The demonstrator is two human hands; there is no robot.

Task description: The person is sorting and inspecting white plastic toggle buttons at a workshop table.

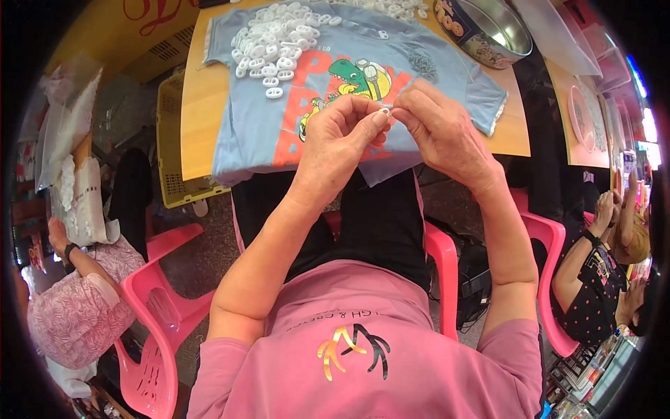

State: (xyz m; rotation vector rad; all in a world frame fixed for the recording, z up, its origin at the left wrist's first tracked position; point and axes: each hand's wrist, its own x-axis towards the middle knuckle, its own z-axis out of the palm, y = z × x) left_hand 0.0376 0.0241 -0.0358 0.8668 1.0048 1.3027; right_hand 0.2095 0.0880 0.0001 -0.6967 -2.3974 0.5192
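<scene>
My left hand (338, 134) pinches a small white plastic piece (385, 112) between thumb and forefinger. Close against it, my right hand (441, 129) is closed in a pinch too; whatever its fingertips hold is too small to make out. Both hands are raised over the near edge of a blue-grey T-shirt (248, 133) with a printed dinosaur, spread across the table. On the shirt's left part lies a heap of white oval plastic pieces (276, 45), each with two openings. Beyond my right hand is a small pile of fine grey bits (422, 64).
A round metal tin (499, 45) stands at the table's (197, 133) back right. More white pieces (391, 7) lie at the far edge. A yellow crate (174, 185) is below the table's left side. Pink chairs (164, 328) and people are on both sides.
</scene>
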